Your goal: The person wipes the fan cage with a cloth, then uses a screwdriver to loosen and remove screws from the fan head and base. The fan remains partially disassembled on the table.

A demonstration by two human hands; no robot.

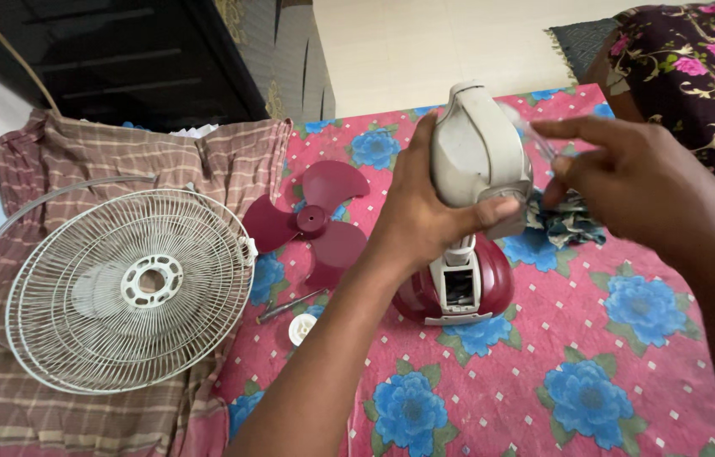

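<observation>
My left hand (425,216) grips the grey-white motor housing (476,144) of a table fan, which stands on its dark red base (493,283). My right hand (607,173) hovers just right of the housing, fingers pinched on a thin, blurred clear piece (535,135); what it is I cannot tell. A crumpled patterned cloth (573,222) lies under my right hand.
A dark red three-blade fan propeller (311,222) lies on the pink floral sheet (594,338). A screwdriver (288,306) and a small white cap (301,328) lie near it. White wire fan guards (125,292) rest on a checked cloth (121,152) at left. A person in floral clothing (696,76) sits at far right.
</observation>
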